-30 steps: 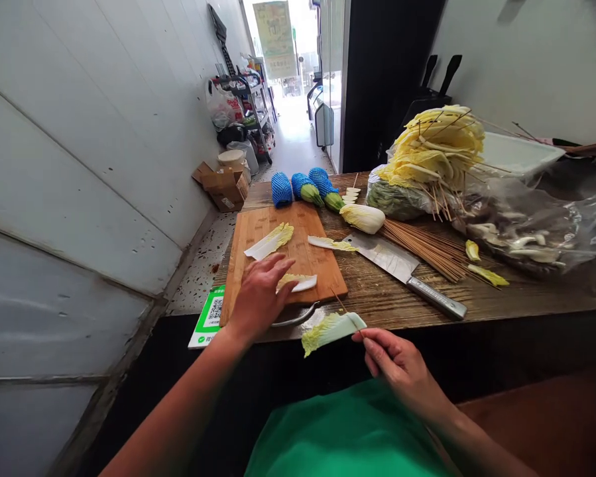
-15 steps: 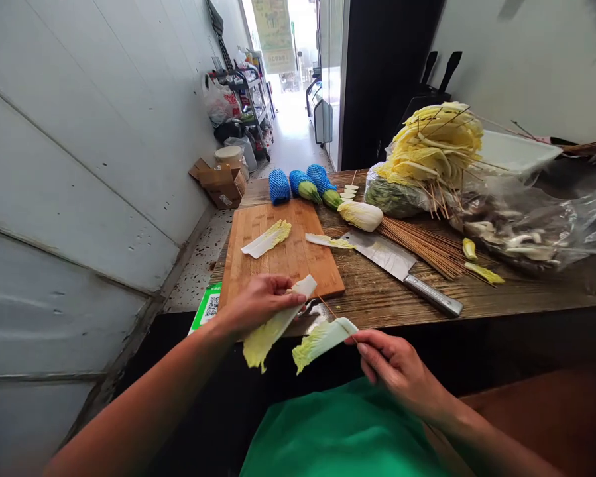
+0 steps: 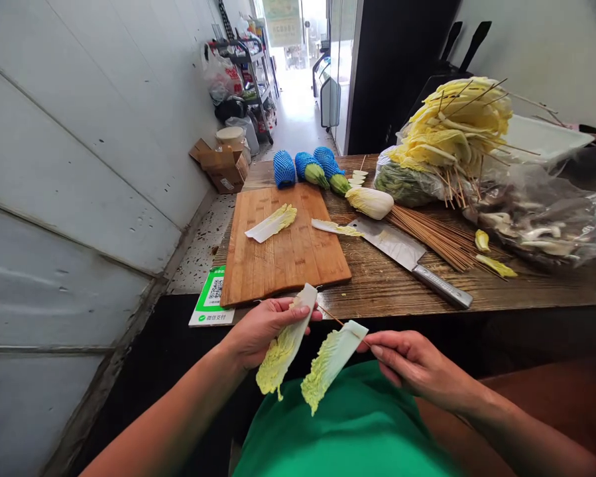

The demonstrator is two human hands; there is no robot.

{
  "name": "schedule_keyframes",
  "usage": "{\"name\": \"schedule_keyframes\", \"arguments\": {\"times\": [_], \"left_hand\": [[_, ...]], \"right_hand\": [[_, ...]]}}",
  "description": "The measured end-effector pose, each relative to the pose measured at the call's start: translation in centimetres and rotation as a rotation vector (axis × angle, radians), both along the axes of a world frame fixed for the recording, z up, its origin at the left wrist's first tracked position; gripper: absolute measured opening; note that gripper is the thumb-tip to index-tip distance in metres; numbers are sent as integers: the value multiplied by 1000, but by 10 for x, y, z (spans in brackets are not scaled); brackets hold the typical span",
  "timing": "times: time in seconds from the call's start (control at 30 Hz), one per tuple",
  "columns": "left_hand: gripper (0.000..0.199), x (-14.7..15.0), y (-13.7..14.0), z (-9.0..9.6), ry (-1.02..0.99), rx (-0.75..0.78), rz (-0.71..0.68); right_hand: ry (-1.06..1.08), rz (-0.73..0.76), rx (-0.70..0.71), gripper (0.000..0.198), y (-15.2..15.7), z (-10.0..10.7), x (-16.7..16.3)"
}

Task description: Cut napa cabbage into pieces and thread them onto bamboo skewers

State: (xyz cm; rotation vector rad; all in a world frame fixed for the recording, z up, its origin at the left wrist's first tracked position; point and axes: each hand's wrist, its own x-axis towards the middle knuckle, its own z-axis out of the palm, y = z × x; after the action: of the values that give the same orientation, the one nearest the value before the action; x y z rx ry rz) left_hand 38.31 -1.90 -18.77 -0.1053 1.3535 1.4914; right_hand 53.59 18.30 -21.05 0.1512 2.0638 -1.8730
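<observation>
My left hand (image 3: 272,326) pinches a pale yellow napa cabbage leaf (image 3: 286,350) by its white stem end, the frilly part hanging down. Between thumb and fingers, my right hand (image 3: 408,358) grips a thin wooden skewer (image 3: 331,315). A second cabbage leaf (image 3: 335,363) is threaded on that skewer close to my right fingertips. The skewer's far end reaches to the leaf in my left hand; whether it pierces that leaf is hard to tell. Both hands are in front of the table edge, above the green clothing on my lap.
A cutting board (image 3: 322,257) bears one leaf piece (image 3: 272,223). Right of it lie a cleaver (image 3: 394,248), a small cabbage (image 3: 370,202) and a bundle of skewers (image 3: 431,235). Skewered leaves (image 3: 457,126) are piled behind, beside bagged mushrooms (image 3: 541,228). Net-wrapped squashes (image 3: 311,171) stand at the back.
Both hands and their leaves have shifted slightly right and down in view. The leaf in my left hand has turned more upright, its face now showing. The view itself has shifted a little.
</observation>
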Motion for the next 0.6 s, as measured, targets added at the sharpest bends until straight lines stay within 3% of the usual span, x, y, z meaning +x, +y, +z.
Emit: {"name": "schedule_keyframes", "arguments": {"times": [0.6], "left_hand": [[25,9,5,2,-4,-14,18]], "right_hand": [[-32,-25,-44,46,1,3,4]]}}
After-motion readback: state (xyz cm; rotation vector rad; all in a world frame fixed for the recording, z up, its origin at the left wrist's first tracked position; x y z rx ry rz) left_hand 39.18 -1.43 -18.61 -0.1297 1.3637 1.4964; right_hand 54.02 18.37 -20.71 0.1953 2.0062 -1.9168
